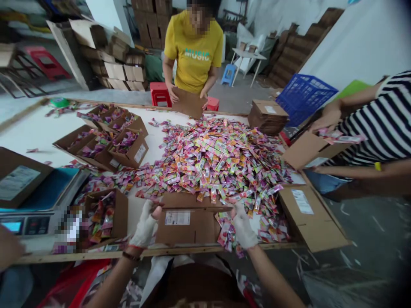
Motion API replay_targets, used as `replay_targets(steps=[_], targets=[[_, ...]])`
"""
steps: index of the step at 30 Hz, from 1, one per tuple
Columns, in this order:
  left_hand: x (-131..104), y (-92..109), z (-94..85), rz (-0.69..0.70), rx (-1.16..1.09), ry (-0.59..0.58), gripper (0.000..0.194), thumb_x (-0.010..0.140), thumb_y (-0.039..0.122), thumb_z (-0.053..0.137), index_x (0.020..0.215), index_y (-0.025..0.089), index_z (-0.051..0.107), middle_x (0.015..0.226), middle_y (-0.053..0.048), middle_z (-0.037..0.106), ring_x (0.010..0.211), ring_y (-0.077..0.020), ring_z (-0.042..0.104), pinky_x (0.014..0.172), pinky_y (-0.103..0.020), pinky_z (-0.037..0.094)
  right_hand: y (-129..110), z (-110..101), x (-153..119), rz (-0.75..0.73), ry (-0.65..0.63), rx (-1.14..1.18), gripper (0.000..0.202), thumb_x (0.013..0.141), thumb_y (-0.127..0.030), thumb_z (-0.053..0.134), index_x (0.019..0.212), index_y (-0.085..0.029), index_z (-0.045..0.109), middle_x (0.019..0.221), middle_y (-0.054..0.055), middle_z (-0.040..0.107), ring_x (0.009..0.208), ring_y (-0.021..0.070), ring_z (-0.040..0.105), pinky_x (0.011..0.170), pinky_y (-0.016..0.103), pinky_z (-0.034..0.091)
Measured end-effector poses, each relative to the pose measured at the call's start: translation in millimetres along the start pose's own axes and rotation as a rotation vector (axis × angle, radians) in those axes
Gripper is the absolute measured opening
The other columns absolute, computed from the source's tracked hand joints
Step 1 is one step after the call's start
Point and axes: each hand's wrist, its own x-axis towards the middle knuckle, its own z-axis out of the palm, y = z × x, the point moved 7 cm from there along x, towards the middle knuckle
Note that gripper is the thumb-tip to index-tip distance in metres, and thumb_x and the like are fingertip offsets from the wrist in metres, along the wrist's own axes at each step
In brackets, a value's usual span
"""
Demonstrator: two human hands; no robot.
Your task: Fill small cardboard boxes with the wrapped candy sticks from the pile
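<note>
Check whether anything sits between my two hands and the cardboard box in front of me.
Nothing visible does. The left hand and the right hand, both in white gloves, already rest on the two sides of the closed cardboard box. The pile of colourful packets lies just behind the box and spills beside the right hand, not between.

a blue crate [303,100] sits at two o'clock beside a stack of flat cartons [268,115]. a scale [35,209] lies at eight o'clock. a person in a yellow shirt [194,53] stands at twelve, red stools [160,93] nearby.
</note>
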Motion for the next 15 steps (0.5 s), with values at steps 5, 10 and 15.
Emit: replay_targets(steps=[5, 10, 15], targets=[[-6, 10, 27.7, 0.041, 0.124, 0.224, 0.043, 0.071, 0.05, 0.064, 0.097, 0.019, 0.05, 0.098, -0.006, 0.059, 0.094, -0.02, 0.058, 0.089, -0.036, 0.047, -9, 4, 13, 0.076, 0.021, -0.039, 0.021, 0.073, -0.041, 0.054, 0.072, -0.02, 0.057, 0.066, -0.002, 0.053, 0.065, 0.0143, 0.047, 0.062, 0.026, 0.038], [-22, 36, 48.5, 0.139, 0.192, 0.187, 0.051, 0.077, 0.046, 0.064, 0.118, 0.021, 0.048, 0.114, -0.007, 0.058, 0.113, -0.0218, 0.053, 0.102, -0.037, 0.04, -17, -11, 32, 0.126, 0.175, -0.158, 0.021, 0.07, -0.039, 0.047, 0.069, -0.019, 0.056, 0.067, 0.0, 0.056, 0.067, 0.0159, 0.048, 0.065, 0.028, 0.037], [-10, 31, 39.9, 0.06, 0.169, 0.204, 0.06, 0.076, 0.046, 0.064, 0.126, 0.02, 0.042, 0.12, -0.01, 0.057, 0.11, -0.0222, 0.057, 0.101, -0.037, 0.043, -24, 0, 32, 0.115, -0.034, -0.282, 0.029, 0.071, -0.046, 0.048, 0.075, -0.019, 0.058, 0.063, -0.002, 0.055, 0.062, 0.0156, 0.046, 0.06, 0.028, 0.036]])
